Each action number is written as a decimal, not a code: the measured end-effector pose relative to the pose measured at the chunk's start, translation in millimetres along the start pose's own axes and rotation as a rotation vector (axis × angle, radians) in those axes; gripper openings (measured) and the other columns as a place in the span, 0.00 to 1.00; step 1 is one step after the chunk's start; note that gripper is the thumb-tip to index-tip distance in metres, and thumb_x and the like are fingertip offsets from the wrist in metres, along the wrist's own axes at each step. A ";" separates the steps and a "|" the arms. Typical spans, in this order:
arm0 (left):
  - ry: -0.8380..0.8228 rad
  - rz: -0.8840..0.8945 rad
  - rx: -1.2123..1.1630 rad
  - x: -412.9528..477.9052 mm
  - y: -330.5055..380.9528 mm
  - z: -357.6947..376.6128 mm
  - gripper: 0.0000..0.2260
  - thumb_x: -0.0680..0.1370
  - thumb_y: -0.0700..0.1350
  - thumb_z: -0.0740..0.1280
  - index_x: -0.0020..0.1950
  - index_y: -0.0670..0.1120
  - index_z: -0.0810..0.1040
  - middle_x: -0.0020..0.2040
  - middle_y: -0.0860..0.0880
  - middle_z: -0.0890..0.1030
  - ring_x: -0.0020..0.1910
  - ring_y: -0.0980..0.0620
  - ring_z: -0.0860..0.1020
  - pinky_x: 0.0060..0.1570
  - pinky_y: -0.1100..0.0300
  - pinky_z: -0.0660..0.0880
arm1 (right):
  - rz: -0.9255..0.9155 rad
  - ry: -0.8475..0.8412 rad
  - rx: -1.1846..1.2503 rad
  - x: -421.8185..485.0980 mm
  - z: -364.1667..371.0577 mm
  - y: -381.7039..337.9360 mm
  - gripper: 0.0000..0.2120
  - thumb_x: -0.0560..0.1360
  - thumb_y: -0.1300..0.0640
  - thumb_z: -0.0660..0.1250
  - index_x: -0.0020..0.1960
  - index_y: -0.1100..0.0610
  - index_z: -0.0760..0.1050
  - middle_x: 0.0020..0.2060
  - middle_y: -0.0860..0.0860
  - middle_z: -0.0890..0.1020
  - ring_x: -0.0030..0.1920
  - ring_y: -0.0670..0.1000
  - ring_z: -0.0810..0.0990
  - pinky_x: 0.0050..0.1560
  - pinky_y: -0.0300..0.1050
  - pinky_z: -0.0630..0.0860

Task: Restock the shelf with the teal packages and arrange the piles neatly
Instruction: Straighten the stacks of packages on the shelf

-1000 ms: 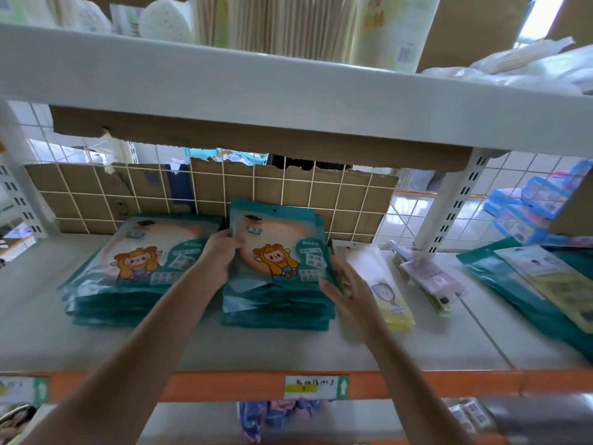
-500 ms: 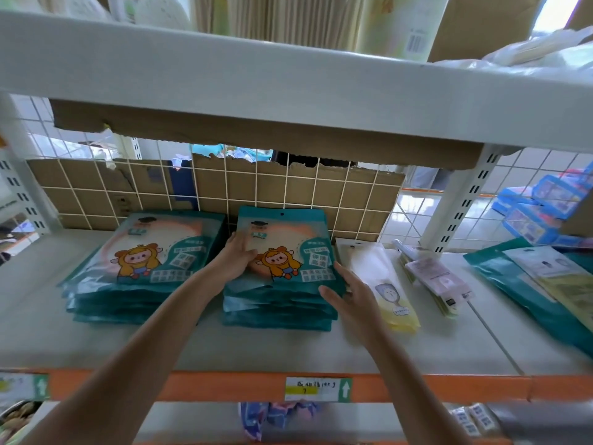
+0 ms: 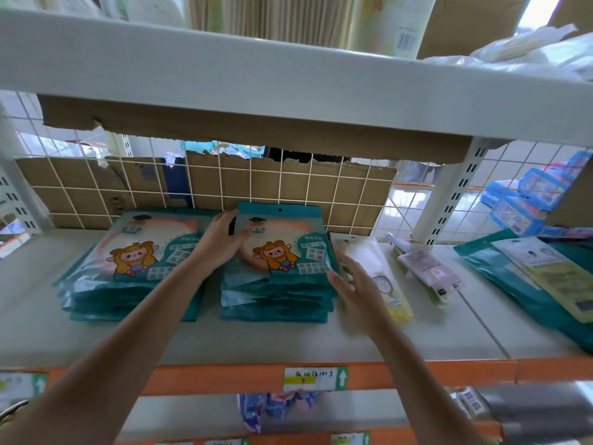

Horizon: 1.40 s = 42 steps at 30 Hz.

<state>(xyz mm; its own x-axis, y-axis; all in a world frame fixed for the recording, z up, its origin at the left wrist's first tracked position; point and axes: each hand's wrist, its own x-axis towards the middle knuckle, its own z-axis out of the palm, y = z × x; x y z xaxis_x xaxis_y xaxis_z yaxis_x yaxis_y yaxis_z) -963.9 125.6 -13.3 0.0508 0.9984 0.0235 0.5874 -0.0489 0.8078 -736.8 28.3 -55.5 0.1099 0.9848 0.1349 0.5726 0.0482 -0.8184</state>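
Rail: orange rail [image 3: 224,377] runs nearest me, under both my forearms.
Shelf: grey shelf [image 3: 288,342] is bare in front of the stock.
Right hand: my right hand [image 3: 353,279] is flat, fingers straight and loose, holding nothing. Its palm faces left at the near-right flank of the right pile [image 3: 276,300]; I cannot tell whether it touches.
Yellow pack: the yellow pack [image 3: 396,303] lies just beside that hand, on its outer side.
Right pile: teal packages stacked between my two hands, long axis front to back, lower front edges stepped unevenly.
Left pile: the left pile [image 3: 128,284] lies just left of my left forearm, with a narrow gap to the right pile.
Left hand: my left hand [image 3: 221,234] is farther in, fingers curled over the left edge of the top package [image 3: 288,232] near its back corner, thumb on its face.
Turning point: the pile lies rightward of my left fingers and leftward of my right. The hands sit diagonally, so I judge an inward squeeze would square it.
Grid: the wire grid [image 3: 288,187] stands close behind the top package.
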 end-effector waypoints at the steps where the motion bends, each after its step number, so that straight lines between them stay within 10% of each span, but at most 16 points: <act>1: -0.006 0.032 0.076 -1.5 0.0 -2.8 0.26 0.79 0.48 0.62 0.75 0.47 0.58 0.74 0.45 0.61 0.71 0.44 0.62 0.67 0.50 0.62 | -0.017 0.009 -0.048 -1.2 -3.6 -2.1 0.27 0.77 0.44 0.60 0.73 0.53 0.62 0.66 0.53 0.72 0.63 0.52 0.73 0.59 0.48 0.72; 4: -0.026 0.144 0.249 -9.4 3.4 -5.5 0.26 0.79 0.49 0.62 0.75 0.47 0.59 0.75 0.46 0.59 0.72 0.44 0.59 0.69 0.45 0.59 | -0.046 0.036 -0.258 -4.0 -15.1 -2.3 0.23 0.80 0.53 0.59 0.73 0.56 0.61 0.68 0.53 0.70 0.66 0.53 0.70 0.52 0.37 0.63; 9: -0.135 0.357 0.396 -26.5 13.9 4.5 0.25 0.79 0.52 0.60 0.74 0.47 0.60 0.72 0.46 0.64 0.70 0.45 0.63 0.68 0.46 0.61 | -0.026 0.057 -0.402 -18.3 -25.3 1.6 0.27 0.78 0.48 0.61 0.75 0.54 0.58 0.73 0.54 0.63 0.73 0.55 0.59 0.71 0.54 0.58; 22: -0.263 0.758 0.665 -79.9 54.6 75.5 0.25 0.80 0.57 0.54 0.75 0.50 0.56 0.76 0.48 0.55 0.75 0.48 0.51 0.73 0.49 0.47 | 0.071 0.138 -0.634 -78.1 -62.0 25.9 0.39 0.69 0.34 0.51 0.75 0.54 0.59 0.73 0.55 0.64 0.73 0.56 0.61 0.67 0.54 0.61; 42: -0.186 0.513 0.731 -50.7 138.3 259.5 0.25 0.79 0.56 0.59 0.74 0.51 0.59 0.75 0.50 0.60 0.73 0.48 0.58 0.71 0.51 0.54 | -0.026 -0.041 -0.637 -6.0 -197.8 165.8 0.32 0.78 0.44 0.60 0.77 0.51 0.51 0.76 0.52 0.57 0.75 0.53 0.54 0.73 0.51 0.53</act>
<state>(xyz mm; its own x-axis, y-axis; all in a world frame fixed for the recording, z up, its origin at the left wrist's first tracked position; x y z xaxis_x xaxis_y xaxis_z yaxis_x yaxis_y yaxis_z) -675.6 61.2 -55.5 0.5388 0.8323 0.1305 0.8194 -0.5537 0.1482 -481.7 -2.7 -81.6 0.0657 0.9908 0.1179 0.9469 -0.0246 -0.3207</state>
